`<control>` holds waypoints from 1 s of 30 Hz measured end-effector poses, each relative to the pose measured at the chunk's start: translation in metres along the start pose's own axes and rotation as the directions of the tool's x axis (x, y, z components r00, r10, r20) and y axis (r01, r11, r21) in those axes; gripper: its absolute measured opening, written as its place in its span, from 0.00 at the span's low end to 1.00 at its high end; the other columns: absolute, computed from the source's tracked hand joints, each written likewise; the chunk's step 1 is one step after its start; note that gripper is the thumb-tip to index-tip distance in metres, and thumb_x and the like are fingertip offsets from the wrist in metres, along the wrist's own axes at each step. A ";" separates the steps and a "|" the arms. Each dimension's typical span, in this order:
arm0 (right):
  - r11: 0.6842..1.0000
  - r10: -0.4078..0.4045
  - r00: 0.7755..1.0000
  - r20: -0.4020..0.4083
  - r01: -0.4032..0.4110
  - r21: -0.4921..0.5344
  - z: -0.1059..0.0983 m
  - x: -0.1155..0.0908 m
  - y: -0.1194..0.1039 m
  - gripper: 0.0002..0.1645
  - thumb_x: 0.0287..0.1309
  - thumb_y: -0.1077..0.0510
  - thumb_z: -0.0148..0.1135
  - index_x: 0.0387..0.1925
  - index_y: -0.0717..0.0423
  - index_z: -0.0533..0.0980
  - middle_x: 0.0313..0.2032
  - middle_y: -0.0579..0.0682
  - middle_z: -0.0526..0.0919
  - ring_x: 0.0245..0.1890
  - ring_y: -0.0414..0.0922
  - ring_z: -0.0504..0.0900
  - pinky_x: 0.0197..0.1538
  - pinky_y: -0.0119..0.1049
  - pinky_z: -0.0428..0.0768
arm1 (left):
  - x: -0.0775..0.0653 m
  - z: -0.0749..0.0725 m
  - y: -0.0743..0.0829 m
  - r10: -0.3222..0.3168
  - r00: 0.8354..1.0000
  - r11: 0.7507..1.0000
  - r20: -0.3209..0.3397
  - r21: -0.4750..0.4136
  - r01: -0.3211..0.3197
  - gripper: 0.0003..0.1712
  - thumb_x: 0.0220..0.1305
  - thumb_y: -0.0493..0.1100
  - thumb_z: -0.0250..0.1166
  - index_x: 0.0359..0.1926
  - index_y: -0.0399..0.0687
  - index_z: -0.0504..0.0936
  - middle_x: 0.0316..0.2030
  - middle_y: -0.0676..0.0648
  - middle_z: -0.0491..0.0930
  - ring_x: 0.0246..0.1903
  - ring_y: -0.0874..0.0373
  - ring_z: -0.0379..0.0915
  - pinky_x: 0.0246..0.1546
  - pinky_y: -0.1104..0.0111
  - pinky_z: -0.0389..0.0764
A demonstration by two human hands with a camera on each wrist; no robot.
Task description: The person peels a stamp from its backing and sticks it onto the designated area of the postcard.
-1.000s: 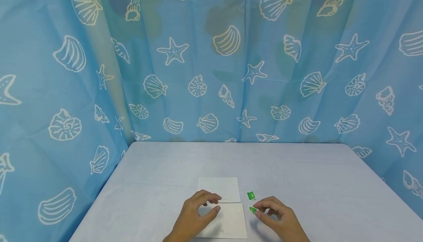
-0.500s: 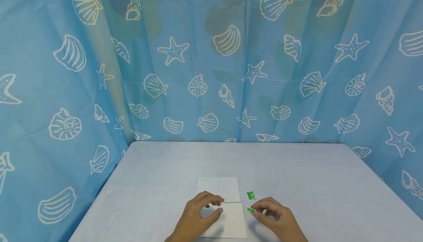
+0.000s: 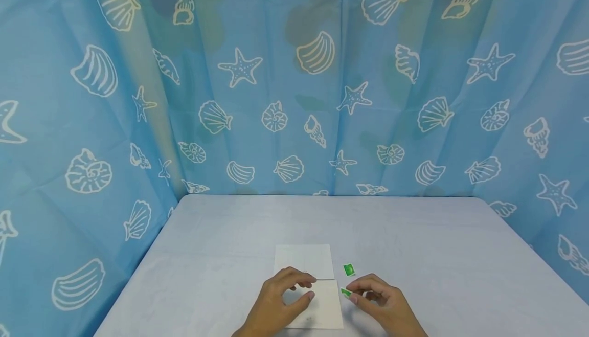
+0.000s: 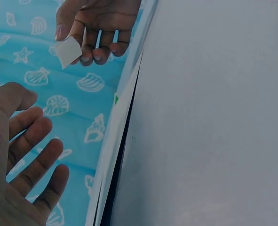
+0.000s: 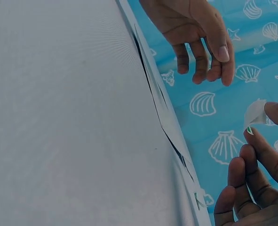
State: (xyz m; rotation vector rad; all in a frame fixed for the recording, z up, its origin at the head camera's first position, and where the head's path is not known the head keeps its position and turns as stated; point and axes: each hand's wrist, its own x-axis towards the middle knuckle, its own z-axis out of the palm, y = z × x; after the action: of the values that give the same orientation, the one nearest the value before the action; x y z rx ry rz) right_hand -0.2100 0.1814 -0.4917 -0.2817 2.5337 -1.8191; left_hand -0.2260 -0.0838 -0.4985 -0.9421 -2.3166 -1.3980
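Note:
My right hand [image 3: 388, 304] pinches a small green stamp [image 3: 345, 292] with a white border between thumb and fingertips, just right of the white paper. The stamp's plain white back [image 4: 69, 51] shows in the left wrist view, and in the right wrist view the stamp [image 5: 255, 113] looks slightly bent. Over the white paper [image 3: 326, 306], which lies in two panels meeting along a line, hovers my left hand [image 3: 280, 301]. Its fingers are loosely bent, thumb apart, with nothing between them. A second green stamp [image 3: 349, 269] lies flat beyond the right hand.
A pale cloth-covered table [image 3: 207, 255] stretches out around the paper. Behind it and along both sides hangs a blue curtain [image 3: 294, 91] printed with shells and starfish.
My right hand has drawn the pinched stamp slightly left, toward the paper's edge. The left hand has shifted a little to the right above the paper.

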 end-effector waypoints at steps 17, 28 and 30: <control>0.999 -0.008 0.999 0.048 0.006 0.042 0.003 -0.002 -0.001 0.14 0.62 0.49 0.69 0.43 0.53 0.84 0.46 0.50 0.82 0.44 0.45 0.80 0.47 0.34 0.80 | 0.000 0.005 0.005 0.053 0.999 0.999 -0.005 -0.011 -0.053 0.13 0.68 0.44 0.67 0.53 0.60 0.82 0.44 0.53 0.82 0.41 0.59 0.78 0.39 0.64 0.83; 0.999 -0.009 0.997 0.076 0.005 0.048 0.004 -0.002 -0.003 0.14 0.63 0.51 0.68 0.44 0.55 0.84 0.46 0.52 0.81 0.43 0.43 0.78 0.46 0.32 0.80 | -0.001 0.008 0.007 0.016 1.000 1.000 0.013 -0.016 -0.016 0.13 0.68 0.45 0.68 0.52 0.58 0.83 0.44 0.55 0.82 0.41 0.57 0.79 0.41 0.64 0.83; 0.999 -0.013 0.997 0.082 0.009 0.050 0.004 -0.002 -0.003 0.14 0.63 0.50 0.68 0.44 0.55 0.84 0.47 0.52 0.81 0.44 0.43 0.79 0.47 0.32 0.80 | -0.001 0.008 0.007 0.011 1.000 1.000 0.016 -0.017 -0.010 0.13 0.68 0.44 0.68 0.52 0.56 0.83 0.44 0.54 0.82 0.41 0.57 0.79 0.41 0.64 0.83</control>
State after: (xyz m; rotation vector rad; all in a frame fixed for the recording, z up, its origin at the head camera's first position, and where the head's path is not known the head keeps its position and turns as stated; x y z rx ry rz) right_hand -0.2072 0.1772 -0.4907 -0.3622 2.4343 -1.8311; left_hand -0.2198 -0.0745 -0.4982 -0.9727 -2.3119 -1.4128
